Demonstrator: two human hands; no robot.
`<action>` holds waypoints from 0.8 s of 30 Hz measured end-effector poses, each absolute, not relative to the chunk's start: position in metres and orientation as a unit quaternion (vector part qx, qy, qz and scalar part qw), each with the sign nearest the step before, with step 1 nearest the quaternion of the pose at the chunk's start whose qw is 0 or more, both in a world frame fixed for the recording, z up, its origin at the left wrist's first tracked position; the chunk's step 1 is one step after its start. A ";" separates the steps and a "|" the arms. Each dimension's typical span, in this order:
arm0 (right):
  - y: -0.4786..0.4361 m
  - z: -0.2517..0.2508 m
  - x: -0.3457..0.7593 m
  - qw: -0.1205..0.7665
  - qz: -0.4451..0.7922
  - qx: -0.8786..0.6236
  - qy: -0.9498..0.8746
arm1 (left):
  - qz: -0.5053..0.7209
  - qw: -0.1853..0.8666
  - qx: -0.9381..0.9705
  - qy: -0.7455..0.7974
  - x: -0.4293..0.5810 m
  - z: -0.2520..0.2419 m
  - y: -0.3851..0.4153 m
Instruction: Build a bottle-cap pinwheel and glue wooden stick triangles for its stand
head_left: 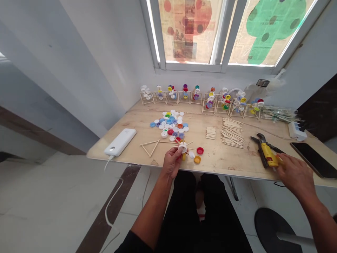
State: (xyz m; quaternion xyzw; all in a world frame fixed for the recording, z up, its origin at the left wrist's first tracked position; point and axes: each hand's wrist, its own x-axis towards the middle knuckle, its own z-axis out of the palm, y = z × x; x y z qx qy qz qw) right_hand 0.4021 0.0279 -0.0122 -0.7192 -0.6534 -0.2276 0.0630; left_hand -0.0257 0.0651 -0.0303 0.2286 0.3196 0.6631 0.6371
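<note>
My left hand point(172, 162) pinches a small wheel of bottle caps and sticks point(182, 147) just above the table's front edge. A white cap forms its hub, with thin sticks and coloured caps around it. Over at the right, my right hand point(297, 175) is closed around the handle end of a yellow glue gun point(270, 154), which lies by a dark tool point(260, 138) whose kind is unclear. Beside the wheel sit a red cap point(200, 150) and an orange cap point(197, 159). A triangle of sticks point(150, 148) lies to its left.
Loose bottle caps point(168, 123) are heaped mid-table. Short sticks point(210, 133) and long sticks point(232, 133) lie right of them. Finished cap wheels on stick frames point(185, 95) line the back. A white power bank point(120, 142) is at left, a phone point(314, 158) at far right.
</note>
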 end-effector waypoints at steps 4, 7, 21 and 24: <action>0.040 -0.022 0.424 0.043 -0.200 -0.699 -0.686 | 0.661 0.641 0.231 0.316 -0.026 -0.031 0.065; 0.054 -0.032 0.446 0.074 -0.161 -0.688 -0.704 | 0.661 0.640 0.234 0.315 -0.026 -0.032 0.064; 0.034 0.002 0.386 0.275 -0.014 -0.718 -0.640 | 0.671 0.633 0.238 0.305 -0.025 -0.034 0.064; 0.019 0.016 0.329 0.307 0.046 -0.681 -0.663 | 0.679 0.624 0.231 0.311 -0.024 -0.035 0.063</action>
